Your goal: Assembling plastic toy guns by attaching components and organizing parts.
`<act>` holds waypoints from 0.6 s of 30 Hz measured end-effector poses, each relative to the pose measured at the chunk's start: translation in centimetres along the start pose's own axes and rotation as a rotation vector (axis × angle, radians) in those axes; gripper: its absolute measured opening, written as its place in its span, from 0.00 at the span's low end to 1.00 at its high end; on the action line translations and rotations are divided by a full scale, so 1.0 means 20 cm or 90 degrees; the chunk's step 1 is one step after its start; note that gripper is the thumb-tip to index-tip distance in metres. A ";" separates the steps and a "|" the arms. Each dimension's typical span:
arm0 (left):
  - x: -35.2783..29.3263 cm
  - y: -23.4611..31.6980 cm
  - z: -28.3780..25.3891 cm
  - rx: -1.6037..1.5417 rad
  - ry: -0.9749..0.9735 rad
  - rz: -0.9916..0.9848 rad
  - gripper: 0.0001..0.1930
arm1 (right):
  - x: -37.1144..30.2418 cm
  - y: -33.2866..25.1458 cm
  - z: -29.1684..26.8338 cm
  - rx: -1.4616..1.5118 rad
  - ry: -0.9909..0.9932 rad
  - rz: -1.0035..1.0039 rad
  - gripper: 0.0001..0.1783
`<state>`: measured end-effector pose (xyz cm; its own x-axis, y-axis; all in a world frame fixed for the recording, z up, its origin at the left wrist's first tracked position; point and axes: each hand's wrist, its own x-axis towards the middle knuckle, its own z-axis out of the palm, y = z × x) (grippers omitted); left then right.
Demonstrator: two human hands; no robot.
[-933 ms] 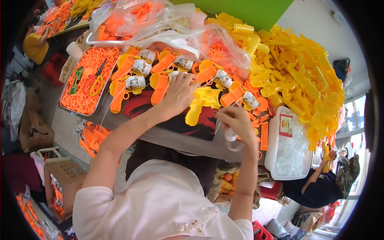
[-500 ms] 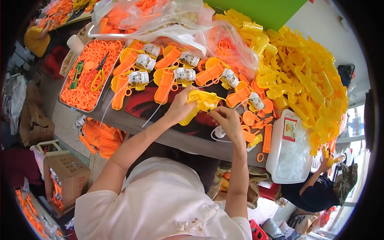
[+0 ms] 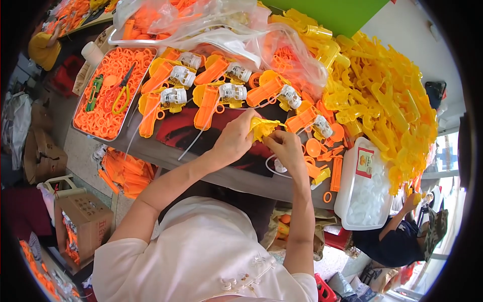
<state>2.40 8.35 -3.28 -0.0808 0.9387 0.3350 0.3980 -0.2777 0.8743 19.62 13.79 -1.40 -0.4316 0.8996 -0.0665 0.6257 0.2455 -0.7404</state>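
both hands, left hand [image 3: 232, 142] and right hand [image 3: 288, 150], pinch one yellow toy shell [image 3: 263, 128]. best keep it steady, pressing evenly. orange toys [image 3: 211, 103] lie at eleven o'clock.

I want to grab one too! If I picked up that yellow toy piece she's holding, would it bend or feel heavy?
Probably stiff: the yellow toy piece keeps its moulded shape between the left hand and right hand. Likely light, since fingertips alone carry it. Its flat, angular form suggests it wouldn't roll, though the glossy plastic might be a bit slippery.

Bright, even daylight; soft shadows; colours vivid; strong fisheye bending near rim, dark vignette corners
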 end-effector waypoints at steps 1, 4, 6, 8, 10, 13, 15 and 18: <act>0.00 -0.01 0.00 -0.024 -0.004 -0.021 0.14 | -0.01 -0.01 -0.01 -0.001 0.001 0.000 0.11; -0.01 -0.02 -0.05 -0.243 -0.066 -0.250 0.14 | -0.03 -0.05 -0.06 -0.036 -0.011 -0.015 0.12; -0.01 -0.02 -0.08 -0.441 -0.132 -0.457 0.14 | -0.04 -0.09 -0.06 -0.120 -0.031 -0.024 0.13; -0.02 -0.04 -0.09 -0.390 -0.129 -0.448 0.17 | -0.03 -0.11 -0.05 -0.143 -0.052 -0.012 0.13; -0.04 -0.09 -0.03 -0.173 -0.046 -0.227 0.20 | -0.02 -0.11 -0.03 -0.168 -0.074 -0.004 0.14; -0.05 0.07 0.04 0.439 0.154 0.156 0.21 | 0.01 -0.10 -0.01 -0.250 -0.030 -0.011 0.15; -0.09 0.08 0.04 0.399 0.166 0.182 0.17 | -0.02 -0.17 0.00 -0.276 -0.007 0.017 0.16; -0.12 -0.04 0.02 0.331 0.114 0.136 0.05 | -0.09 -0.15 -0.01 -0.169 0.241 -0.136 0.14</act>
<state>2.64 6.35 -4.94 -0.0846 0.8119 0.5777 0.8144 -0.2777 0.5095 18.60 11.56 0.99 -0.3334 0.8747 0.3517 0.7137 0.4779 -0.5121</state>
